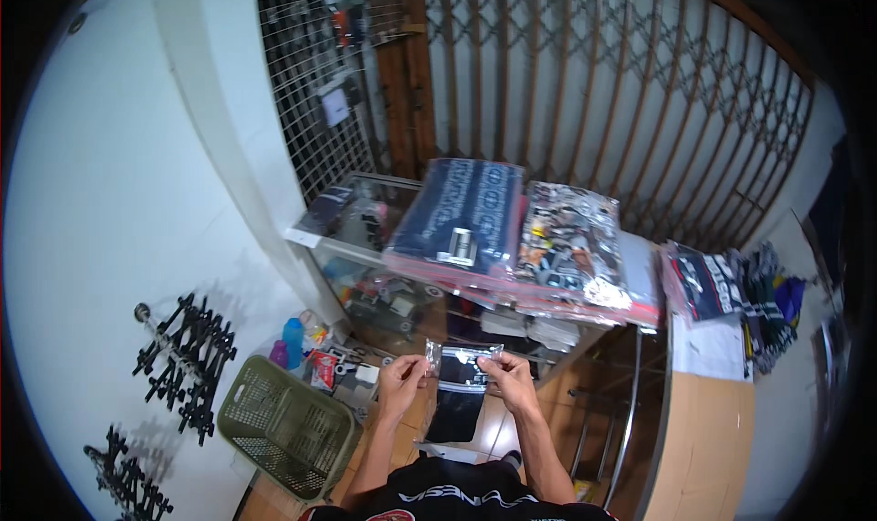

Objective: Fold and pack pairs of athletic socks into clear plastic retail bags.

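Observation:
In front of my chest I hold up a clear plastic bag with a folded black garment inside, which has a pale band across it. My left hand pinches the bag's upper left edge between thumb and fingers. At the upper right my right hand grips it, thumb lying over the front. Beyond the hands, a glass display case carries a stack of dark blue bagged garments. Beside that stack lies a pile of bagged items with a multicoloured print.
A green plastic basket stands on the floor at left, near a blue bottle. Black hook racks stick out from the left wall. At right are a cardboard-coloured counter and more bagged garments. A folding metal gate closes the back.

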### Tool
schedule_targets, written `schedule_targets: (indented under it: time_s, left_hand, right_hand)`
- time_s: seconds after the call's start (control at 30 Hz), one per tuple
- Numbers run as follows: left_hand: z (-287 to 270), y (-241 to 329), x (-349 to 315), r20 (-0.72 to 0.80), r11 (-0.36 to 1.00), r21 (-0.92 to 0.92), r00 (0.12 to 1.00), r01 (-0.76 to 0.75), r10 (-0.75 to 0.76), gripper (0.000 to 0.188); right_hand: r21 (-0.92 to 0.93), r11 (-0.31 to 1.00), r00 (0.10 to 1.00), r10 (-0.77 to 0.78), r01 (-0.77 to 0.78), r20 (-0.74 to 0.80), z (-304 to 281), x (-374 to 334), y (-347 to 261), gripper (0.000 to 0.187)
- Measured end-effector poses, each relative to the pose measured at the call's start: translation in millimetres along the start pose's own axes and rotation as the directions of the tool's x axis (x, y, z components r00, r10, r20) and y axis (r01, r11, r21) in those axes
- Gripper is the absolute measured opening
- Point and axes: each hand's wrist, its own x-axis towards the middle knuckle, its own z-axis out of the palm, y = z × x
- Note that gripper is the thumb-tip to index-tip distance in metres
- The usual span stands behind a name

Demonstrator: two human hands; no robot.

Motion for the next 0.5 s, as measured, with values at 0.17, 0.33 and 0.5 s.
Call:
schedule_targets:
  time_s: [0.17, 0.33, 0.5]
  left_hand:
    - [-88, -9, -22, -0.052, 0.985, -0.132, 0.992, 0.11, -0.118, 0.05]
    - [-131, -26, -26, 0.026, 0.824, -0.566, 1.0, 0.019, -0.005, 0.055]
    - [-133, 20, 34, -0.118, 0.909, -0.416, 0.99, 0.022, -0.078, 0.033]
  right_hand:
    - [0.173, 0.984, 0.999, 0.042, -0.041, -0.001, 59, 58, -8, 0.017]
    - [0.297, 0.951, 0.995, 0.073, -0.088, 0.062, 124, 127, -48, 0.009]
    - [0.317, 0.944, 0.981, 0.037, -0.096, 0.188, 181, 217, -67, 0.016]
